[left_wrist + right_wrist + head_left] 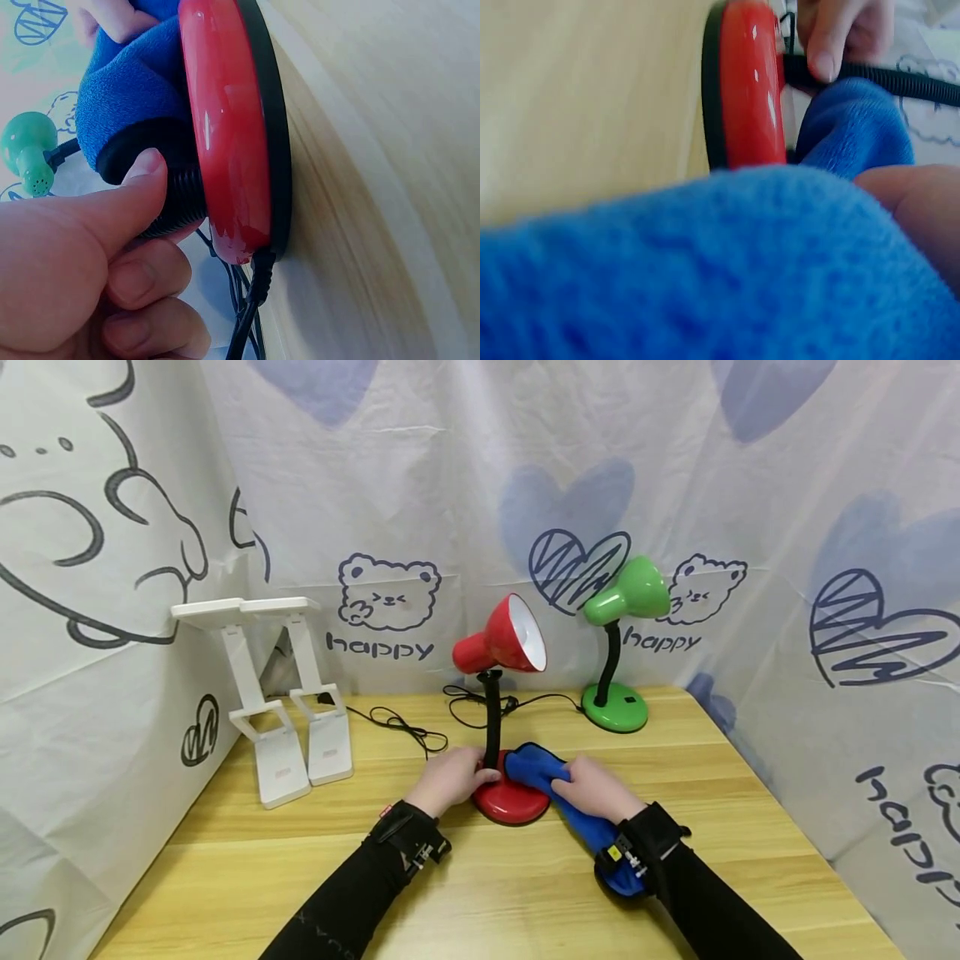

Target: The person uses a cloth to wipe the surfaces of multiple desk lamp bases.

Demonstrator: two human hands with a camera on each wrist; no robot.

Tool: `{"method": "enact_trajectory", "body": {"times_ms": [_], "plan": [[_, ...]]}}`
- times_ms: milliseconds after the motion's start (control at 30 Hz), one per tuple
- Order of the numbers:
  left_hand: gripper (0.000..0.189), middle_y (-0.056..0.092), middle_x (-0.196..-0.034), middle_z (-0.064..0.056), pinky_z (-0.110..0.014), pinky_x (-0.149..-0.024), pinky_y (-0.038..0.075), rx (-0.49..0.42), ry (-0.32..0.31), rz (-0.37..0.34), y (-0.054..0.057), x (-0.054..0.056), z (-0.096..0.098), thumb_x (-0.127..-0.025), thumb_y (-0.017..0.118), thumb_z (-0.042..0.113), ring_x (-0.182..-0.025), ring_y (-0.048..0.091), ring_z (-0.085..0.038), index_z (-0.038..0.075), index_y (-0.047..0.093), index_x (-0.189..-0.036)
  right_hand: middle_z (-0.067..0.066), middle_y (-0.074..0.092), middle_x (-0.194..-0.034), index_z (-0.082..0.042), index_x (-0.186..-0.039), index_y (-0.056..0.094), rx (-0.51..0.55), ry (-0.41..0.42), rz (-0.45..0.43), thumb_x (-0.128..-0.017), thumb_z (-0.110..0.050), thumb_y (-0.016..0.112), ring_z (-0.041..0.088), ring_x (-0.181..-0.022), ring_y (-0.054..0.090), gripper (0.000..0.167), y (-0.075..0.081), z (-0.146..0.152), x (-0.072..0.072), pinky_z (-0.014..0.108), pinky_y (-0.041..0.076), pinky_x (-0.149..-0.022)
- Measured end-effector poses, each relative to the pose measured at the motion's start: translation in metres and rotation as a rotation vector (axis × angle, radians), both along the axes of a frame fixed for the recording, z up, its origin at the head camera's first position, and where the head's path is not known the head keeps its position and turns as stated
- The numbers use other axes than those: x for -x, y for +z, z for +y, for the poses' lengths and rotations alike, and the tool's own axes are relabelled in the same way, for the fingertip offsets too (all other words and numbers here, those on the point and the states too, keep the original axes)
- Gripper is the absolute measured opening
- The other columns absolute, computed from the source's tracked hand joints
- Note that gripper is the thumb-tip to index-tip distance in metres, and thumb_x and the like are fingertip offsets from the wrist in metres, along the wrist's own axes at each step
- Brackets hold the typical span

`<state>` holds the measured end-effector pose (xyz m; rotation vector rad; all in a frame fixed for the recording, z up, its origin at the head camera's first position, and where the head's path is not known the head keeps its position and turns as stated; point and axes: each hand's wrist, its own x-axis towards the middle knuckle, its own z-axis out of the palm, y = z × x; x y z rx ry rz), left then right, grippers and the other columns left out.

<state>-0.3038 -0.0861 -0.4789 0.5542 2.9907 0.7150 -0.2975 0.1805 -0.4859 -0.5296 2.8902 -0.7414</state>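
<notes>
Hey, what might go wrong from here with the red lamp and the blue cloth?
The lamp carries its shade high over its base, so it might tip if the left hand loosens on the neck while the right hand moves the cloth. Should the base slide, the cord running from it might drag or tangle.

A pale-yellow wood-grained table (510, 893) is bearing a glossy red round-based lamp (492, 714), a green round-based lamp (614, 647) farther back, two white angular stands (243, 668) — and thin black cables (401, 724) are looping behind.
</notes>
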Motion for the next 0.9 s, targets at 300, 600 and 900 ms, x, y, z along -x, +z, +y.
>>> {"method": "enact_trajectory", "body": {"times_ms": [300,600,900], "plan": [[0.025,0.058,-0.071,0.007,-0.030,-0.059,0.041,0.034,0.009,0.041,-0.001,0.000,-0.001,-0.091,0.064,0.046,-0.068,0.055,-0.014,0.022,0.062,-0.085,-0.008,0.023,-0.053,-0.022,-0.056,0.030,-0.229,0.066,0.148,-0.091,-0.035,0.061,0.009,-0.042,0.029,0.049,0.016,-0.017,-0.042,0.025,0.020,-0.047],[0.020,0.064,-0.080,0.006,-0.032,-0.061,0.045,0.080,0.006,0.071,-0.003,0.001,-0.002,-0.094,0.061,0.042,-0.071,0.059,-0.012,0.024,0.064,-0.088,-0.010,0.025,-0.050,-0.023,-0.056,0.031,-0.176,0.180,0.068,-0.093,-0.033,0.058,0.009,-0.039,0.034,0.047,0.022,-0.038,-0.060,0.024,0.023,-0.043],[0.011,0.070,-0.096,0.002,-0.042,-0.073,0.051,0.079,0.013,0.057,-0.001,-0.001,-0.001,-0.095,0.058,0.031,-0.089,0.066,-0.020,0.026,0.067,-0.098,-0.010,0.034,-0.048,-0.021,-0.057,0.040,0.072,0.233,-0.123,-0.096,-0.033,0.053,0.009,-0.037,0.038,0.043,0.011,-0.060,-0.052,0.023,0.030,-0.041]]}}
